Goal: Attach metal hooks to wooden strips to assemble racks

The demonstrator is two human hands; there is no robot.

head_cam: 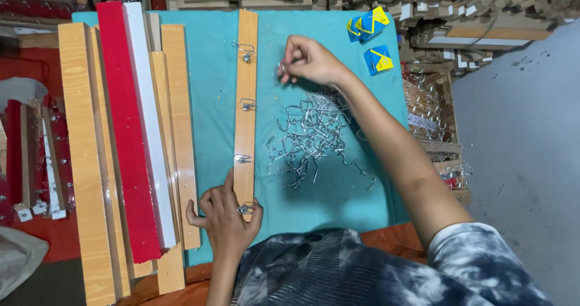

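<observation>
- The left hand (225, 216) presses down on the near end of a narrow wooden strip (246, 82), its grip closed around the lowest metal hook (244, 209).
- The strip lies lengthwise on the teal worktop (211, 88) — three more hooks sit fixed along it toward 12 o'clock.
- The right hand (309, 59) hovers at 1 o'clock from the strip, fingertips pinched together on a small metal piece, too small to tell.
- A tangled heap of loose hooks (311, 137) lies at 3 o'clock from the strip, under the right forearm.
- At 9 o'clock, stacked boards (84, 161) — wood, red (127, 137), white (148, 112) — crowd the worktop edge.
- Blue-and-yellow packets (370, 23) rest at 2 o'clock.
</observation>
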